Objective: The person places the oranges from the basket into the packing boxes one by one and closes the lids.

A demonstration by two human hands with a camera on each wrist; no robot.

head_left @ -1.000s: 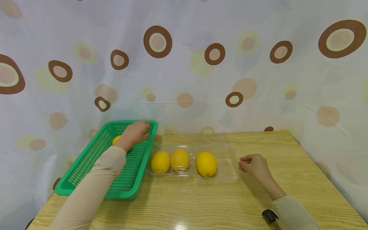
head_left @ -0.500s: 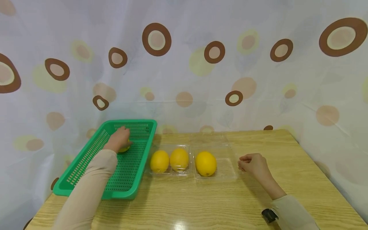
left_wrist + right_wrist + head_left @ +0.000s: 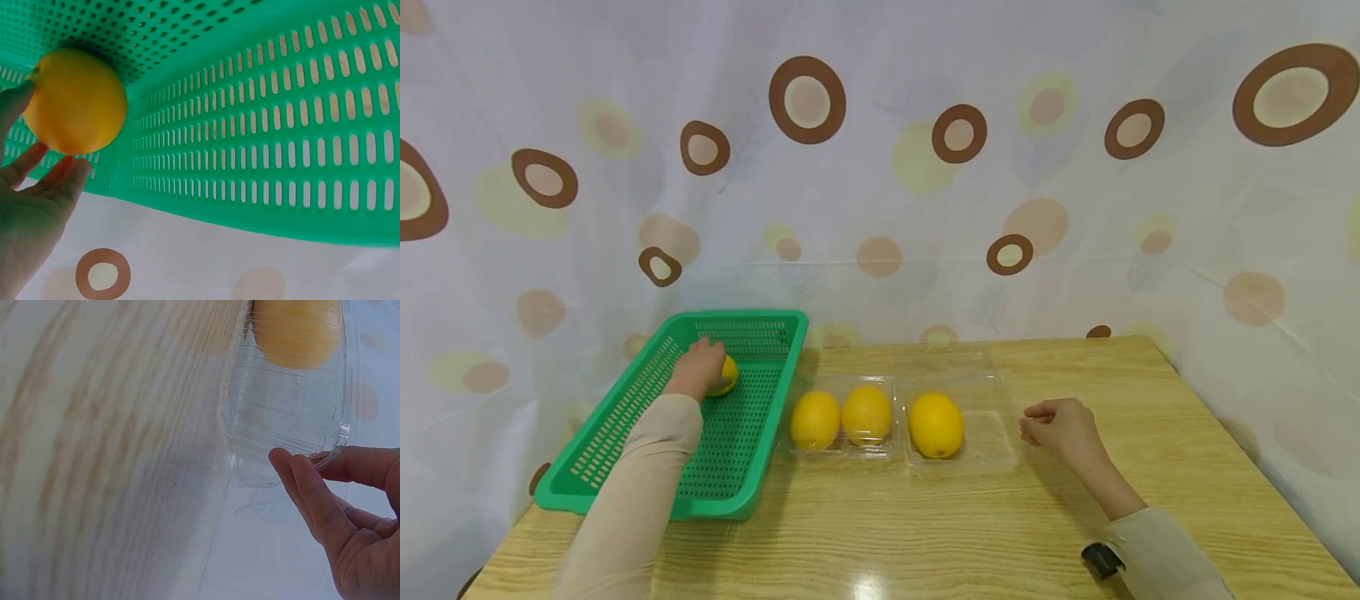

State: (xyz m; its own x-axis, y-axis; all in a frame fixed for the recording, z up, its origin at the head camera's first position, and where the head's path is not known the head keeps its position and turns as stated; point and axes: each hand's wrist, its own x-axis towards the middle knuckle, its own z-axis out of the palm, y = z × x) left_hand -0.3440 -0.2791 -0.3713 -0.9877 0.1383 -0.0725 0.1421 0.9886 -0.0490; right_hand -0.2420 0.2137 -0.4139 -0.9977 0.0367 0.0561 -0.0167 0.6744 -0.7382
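In the head view my left hand (image 3: pixel 697 368) is inside the green basket (image 3: pixel 752 498), around an orange (image 3: pixel 728 375) near the far left corner. The left wrist view shows thumb and fingertips (image 3: pixel 75 172) against opposite sides of this orange (image 3: pixel 78 103), which is at the basket floor. My right hand (image 3: pixel 1063 429) pinches the right edge of a clear plastic container (image 3: pixel 988 433). Thumb and fingers meet at the container's rim (image 3: pixel 315 456) in the right wrist view. One orange (image 3: pixel 936 426) sits in the left half of that container.
A second clear container (image 3: pixel 842 454) stands between the basket and the first, holding two oranges (image 3: pixel 816 421). Both containers and the basket are on a wooden table (image 3: pixel 925 533). A patterned curtain (image 3: pixel 880 167) hangs behind the table.
My left hand has moved left and down from the basket's far right side to the orange, and now has its fingers around it. The right hand stays at the container's edge.
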